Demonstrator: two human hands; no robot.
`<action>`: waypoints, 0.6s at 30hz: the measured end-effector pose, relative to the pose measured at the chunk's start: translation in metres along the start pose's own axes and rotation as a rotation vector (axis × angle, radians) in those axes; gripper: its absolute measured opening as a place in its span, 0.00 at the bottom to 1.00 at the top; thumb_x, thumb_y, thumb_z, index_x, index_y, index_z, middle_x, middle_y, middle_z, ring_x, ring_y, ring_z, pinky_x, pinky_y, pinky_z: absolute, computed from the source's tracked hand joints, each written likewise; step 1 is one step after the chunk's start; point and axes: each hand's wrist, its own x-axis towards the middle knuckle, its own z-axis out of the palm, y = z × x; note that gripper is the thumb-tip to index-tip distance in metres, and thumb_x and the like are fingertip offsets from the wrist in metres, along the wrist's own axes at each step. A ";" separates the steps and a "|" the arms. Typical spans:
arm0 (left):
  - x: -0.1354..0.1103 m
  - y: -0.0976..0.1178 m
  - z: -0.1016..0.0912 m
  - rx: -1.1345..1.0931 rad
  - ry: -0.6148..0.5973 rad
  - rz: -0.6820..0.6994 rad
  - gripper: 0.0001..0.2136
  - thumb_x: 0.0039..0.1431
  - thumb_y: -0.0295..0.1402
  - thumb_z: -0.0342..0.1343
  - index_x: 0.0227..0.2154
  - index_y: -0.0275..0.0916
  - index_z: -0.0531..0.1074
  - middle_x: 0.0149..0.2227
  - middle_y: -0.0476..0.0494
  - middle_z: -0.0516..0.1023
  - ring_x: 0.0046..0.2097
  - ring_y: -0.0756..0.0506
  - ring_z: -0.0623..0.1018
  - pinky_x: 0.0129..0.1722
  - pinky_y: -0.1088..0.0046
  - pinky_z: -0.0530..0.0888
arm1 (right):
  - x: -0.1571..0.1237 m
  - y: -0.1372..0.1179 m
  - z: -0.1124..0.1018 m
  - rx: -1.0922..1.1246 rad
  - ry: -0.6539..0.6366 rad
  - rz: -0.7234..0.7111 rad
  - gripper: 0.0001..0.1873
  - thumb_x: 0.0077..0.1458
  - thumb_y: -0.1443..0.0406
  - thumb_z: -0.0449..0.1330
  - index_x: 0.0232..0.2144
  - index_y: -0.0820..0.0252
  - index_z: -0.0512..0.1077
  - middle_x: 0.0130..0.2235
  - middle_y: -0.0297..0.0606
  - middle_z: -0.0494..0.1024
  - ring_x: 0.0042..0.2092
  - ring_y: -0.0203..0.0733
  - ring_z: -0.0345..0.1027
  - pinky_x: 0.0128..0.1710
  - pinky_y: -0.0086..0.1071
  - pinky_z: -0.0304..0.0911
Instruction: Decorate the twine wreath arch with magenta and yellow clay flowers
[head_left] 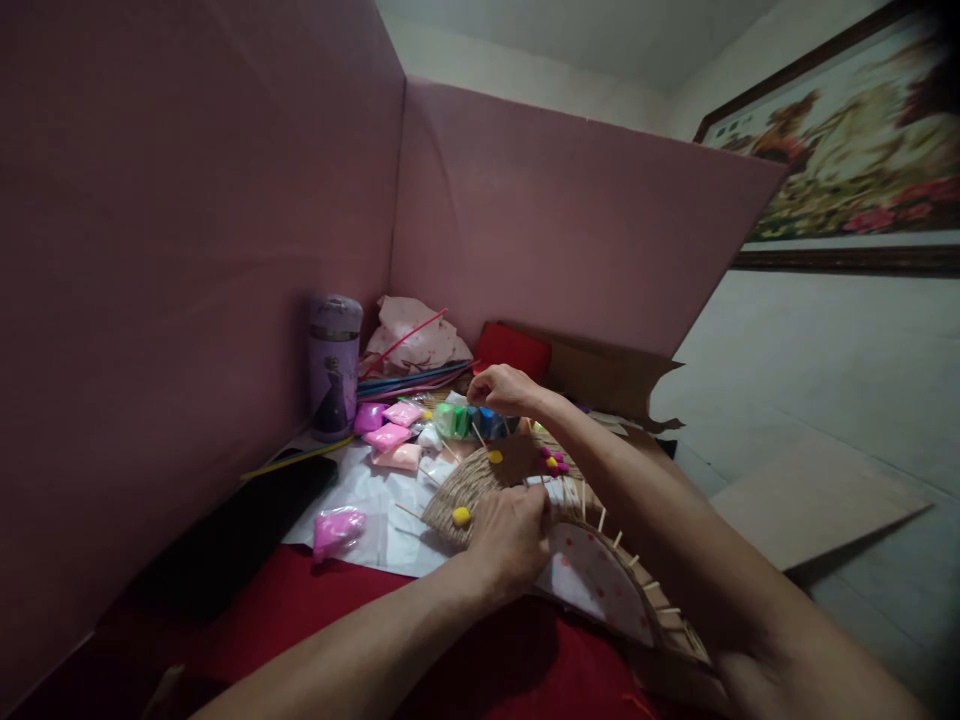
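A woven twine basket (454, 490) with wooden sticks poking out along its edge lies tilted in front of me. Yellow dots of clay (461, 516) and a small magenta and yellow flower (553, 460) sit on its side; pale fabric with red dots (592, 572) covers another part. My left hand (511, 532) is closed on the basket, its fingertips partly hidden. Above and behind the basket, my right hand (501, 388) is raised with its fingers pinched together. Whatever it may hold is too small to make out.
Packets of pink clay (388, 437) and a row of green and blue clay packs (469, 420) lie behind the basket. A purple flask (334, 368) stands at the left by coloured sticks (420, 380). Pink panels (555, 210) wall the back and left. Cardboard (821, 500) lies at right.
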 end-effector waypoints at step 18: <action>-0.006 0.002 0.006 0.023 -0.147 -0.001 0.10 0.51 0.34 0.51 0.35 0.41 0.73 0.34 0.40 0.79 0.36 0.40 0.76 0.34 0.67 0.69 | -0.005 0.004 0.010 -0.285 0.148 0.033 0.12 0.53 0.68 0.51 0.33 0.54 0.75 0.39 0.36 0.78 0.41 0.40 0.69 0.33 0.28 0.55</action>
